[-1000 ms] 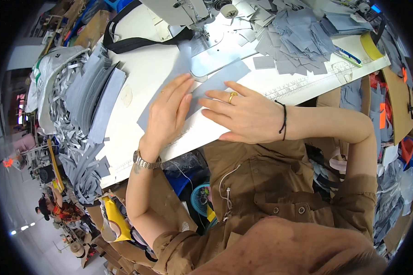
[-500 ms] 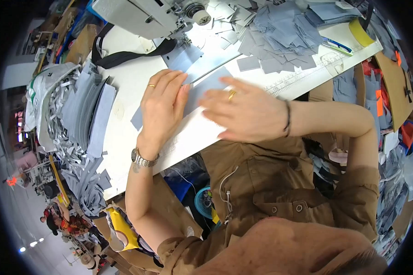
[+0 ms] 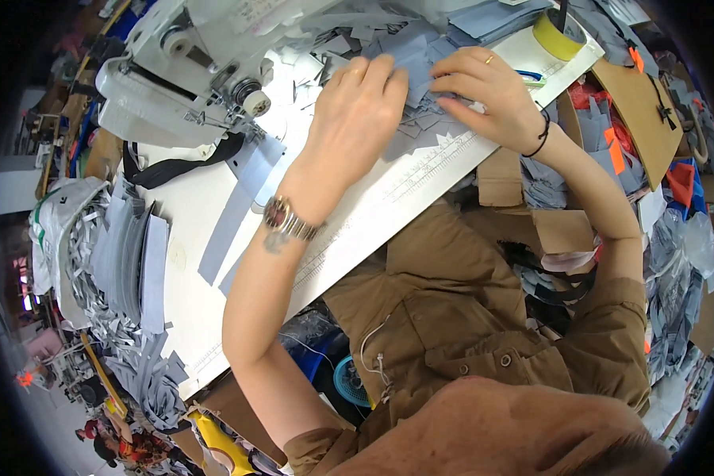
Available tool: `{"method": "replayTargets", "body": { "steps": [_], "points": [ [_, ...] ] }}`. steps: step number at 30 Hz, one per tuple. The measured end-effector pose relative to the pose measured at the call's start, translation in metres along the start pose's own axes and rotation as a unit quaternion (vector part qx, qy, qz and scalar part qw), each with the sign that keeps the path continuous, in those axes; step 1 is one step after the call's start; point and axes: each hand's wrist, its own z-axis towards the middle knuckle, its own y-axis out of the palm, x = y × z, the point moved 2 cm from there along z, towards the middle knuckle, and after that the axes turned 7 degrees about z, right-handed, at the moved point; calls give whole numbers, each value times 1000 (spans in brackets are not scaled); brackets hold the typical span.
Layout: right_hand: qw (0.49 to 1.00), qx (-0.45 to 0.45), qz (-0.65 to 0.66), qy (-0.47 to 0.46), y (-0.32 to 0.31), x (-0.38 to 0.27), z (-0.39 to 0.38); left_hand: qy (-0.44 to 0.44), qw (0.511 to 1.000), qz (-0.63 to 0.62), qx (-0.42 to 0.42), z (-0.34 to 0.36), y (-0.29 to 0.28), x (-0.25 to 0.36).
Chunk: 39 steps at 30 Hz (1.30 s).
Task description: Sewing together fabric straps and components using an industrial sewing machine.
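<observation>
Both hands are at the loose pile of grey fabric pieces (image 3: 412,51) on the white sewing table (image 3: 190,317). My left hand (image 3: 357,111) reaches over the pile's left side, its fingers bent down and a little apart; the pieces beneath them are partly hidden. At the pile's right side is my right hand (image 3: 492,95), thumb and fingers spread apart, fingertips at the grey pieces. Left of my left wrist, a long grey strip (image 3: 234,226) lies on the table beside the metal plate of the sewing machine (image 3: 166,87). Another grey piece shows partly beside my left forearm.
A black strap (image 3: 182,170) curves near the machine. Stacked grey panels (image 3: 119,254) and a bag of scraps (image 3: 63,230) stand at the left. Yellow tape (image 3: 559,36) and a blue-handled tool (image 3: 531,77) lie at the far right. Cardboard (image 3: 635,103) and plastic-wrapped goods line the right.
Both hands have left the grey strip by the machine plate and moved away to the right, onto the loose pile. The whole view has shifted, showing more of the sewing machine.
</observation>
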Motion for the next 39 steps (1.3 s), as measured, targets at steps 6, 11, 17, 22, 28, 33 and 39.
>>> {"method": "replayTargets", "body": {
  "steps": [6,11,17,22,28,33,39],
  "points": [
    [998,-12,-5,-56,19,5,-3,38,999,24,-16,7,8,-2],
    [998,-1,3,-65,17,1,-1,-89,995,-12,-45,-46,-54,-4],
    [988,-29,38,-150,44,-41,28,-195,978,63,-43,-110,-113,-32],
    [980,-84,56,-171,107,-67,82,-181,976,110,-51,-117,-103,-54],
    [983,-132,32,-125,133,-72,88,-170,982,71,-25,-125,-77,-61],
    [985,-100,91,-112,132,-68,82,-184,978,51,-79,-135,-71,-58],
    [980,-107,137,-99,128,-63,83,-155,979,97,-91,-134,-68,-54]
  ]
}}
